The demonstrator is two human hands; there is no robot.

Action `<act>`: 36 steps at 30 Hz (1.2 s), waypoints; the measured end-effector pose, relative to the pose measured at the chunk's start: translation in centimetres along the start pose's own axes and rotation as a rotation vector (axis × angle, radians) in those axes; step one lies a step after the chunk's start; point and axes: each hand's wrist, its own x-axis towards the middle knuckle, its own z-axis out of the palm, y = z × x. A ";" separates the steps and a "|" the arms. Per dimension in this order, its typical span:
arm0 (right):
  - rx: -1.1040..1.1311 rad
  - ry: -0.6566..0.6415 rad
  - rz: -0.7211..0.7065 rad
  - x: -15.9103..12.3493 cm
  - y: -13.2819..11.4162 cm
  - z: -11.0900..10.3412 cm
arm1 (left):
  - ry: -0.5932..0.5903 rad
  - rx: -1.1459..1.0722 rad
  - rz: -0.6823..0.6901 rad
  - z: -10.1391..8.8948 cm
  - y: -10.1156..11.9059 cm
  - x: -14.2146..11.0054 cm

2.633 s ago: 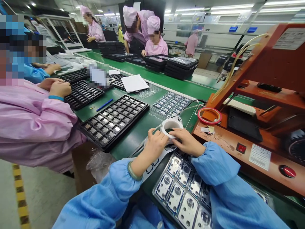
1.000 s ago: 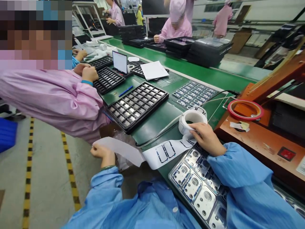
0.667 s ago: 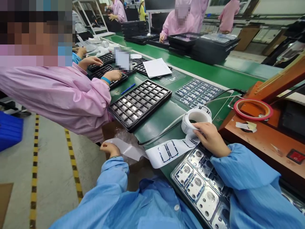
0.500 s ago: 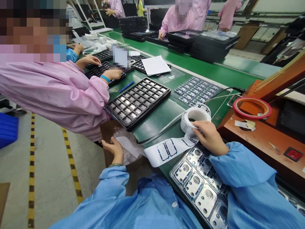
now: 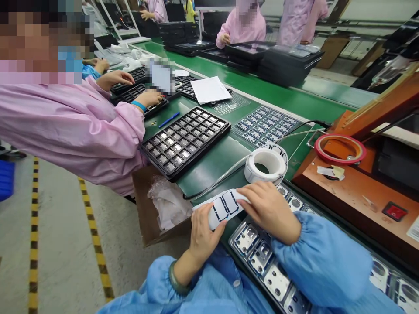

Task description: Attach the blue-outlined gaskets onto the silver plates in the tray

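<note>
A white strip of adhesive stickers (image 5: 225, 206) with dark blue frame outlines stretches between my hands. At its near end, my left hand (image 5: 203, 233) pinches the strip between thumb and fingers. My right hand (image 5: 270, 208) grips the strip's other end, closer to the roll. Just beyond it, the white sticker roll (image 5: 266, 163) lies on its side on the green table. Below my right forearm, a clear tray of metal plates (image 5: 276, 279) rests at the table's edge, partly covered by my sleeve.
A black tray of small metal parts (image 5: 186, 141) lies left of the roll, with a sheet of plates (image 5: 265, 124) behind. An orange machine (image 5: 356, 187) carrying red tape (image 5: 340, 148) stands right. Below the edge sits a cardboard box (image 5: 144, 209). A co-worker in pink (image 5: 81, 126) works at left.
My left hand has come right from above the box and taken hold of the strip. My right hand has left the roll and moved down onto the strip.
</note>
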 end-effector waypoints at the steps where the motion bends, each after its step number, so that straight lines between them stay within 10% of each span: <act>1: -0.033 -0.051 0.009 0.0 -0.6 0.5 | -0.024 0.030 0.011 0.3 0.1 0.0; 18: -0.149 -0.087 0.168 -0.7 -1.9 4.8 | -0.075 0.122 0.005 2.0 -0.2 -0.4; 36: 0.210 -0.053 -0.106 -1.1 -3.7 1.0 | -0.056 0.038 0.020 2.1 -0.3 -0.2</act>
